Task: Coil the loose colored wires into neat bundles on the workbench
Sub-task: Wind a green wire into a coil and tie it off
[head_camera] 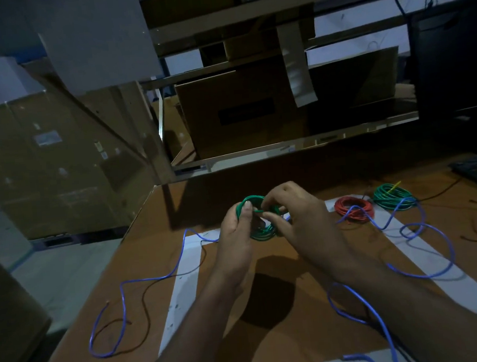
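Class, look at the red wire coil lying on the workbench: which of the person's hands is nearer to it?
Right. The right hand holds the green coil just left of the red coil, apart from it. The left hand grips the green coil's far side, farther away.

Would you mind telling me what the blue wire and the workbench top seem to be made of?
The blue wire looks like a thin flexible conductor in smooth, slightly glossy plastic insulation: it lies in loose springy curves and catches faint highlights. The workbench top looks like brown board, perhaps laminated wood or fibreboard, with a dull finish and white tape strips; the dim light leaves this open.
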Action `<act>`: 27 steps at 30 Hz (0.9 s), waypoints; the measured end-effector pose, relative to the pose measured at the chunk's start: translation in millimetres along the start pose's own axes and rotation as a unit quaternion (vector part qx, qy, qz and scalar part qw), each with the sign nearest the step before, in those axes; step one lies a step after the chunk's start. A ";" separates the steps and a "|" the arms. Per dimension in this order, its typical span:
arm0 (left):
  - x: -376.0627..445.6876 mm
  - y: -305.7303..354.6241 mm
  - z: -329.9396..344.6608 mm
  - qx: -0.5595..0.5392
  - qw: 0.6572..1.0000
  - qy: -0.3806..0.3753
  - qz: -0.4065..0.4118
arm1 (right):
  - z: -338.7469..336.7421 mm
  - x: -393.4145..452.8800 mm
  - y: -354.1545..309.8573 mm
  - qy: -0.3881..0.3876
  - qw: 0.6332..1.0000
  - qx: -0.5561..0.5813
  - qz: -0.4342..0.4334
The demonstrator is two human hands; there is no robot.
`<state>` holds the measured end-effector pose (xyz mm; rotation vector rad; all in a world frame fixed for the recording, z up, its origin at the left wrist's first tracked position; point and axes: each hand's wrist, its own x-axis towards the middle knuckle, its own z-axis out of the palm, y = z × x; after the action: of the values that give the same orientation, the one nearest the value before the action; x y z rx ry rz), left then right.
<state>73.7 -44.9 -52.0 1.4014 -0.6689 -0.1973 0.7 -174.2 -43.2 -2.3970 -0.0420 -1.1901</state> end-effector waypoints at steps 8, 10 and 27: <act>-1.6 3.3 -4.2 0.148 0.980 -0.024 0.128 | 2.7 3.4 0.9 -0.115 0.969 0.175 0.133; -0.6 2.3 -6.2 0.166 0.976 -0.027 0.141 | 1.8 3.8 1.1 -0.131 0.937 0.257 0.197; -0.2 -1.5 -8.1 0.070 0.997 -0.026 0.021 | -8.3 4.1 6.8 -0.059 0.914 0.348 0.202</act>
<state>78.3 -38.2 -53.7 1.5196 -0.7679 -0.1564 -1.4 -184.4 -38.4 -1.7263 -0.0057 -0.6772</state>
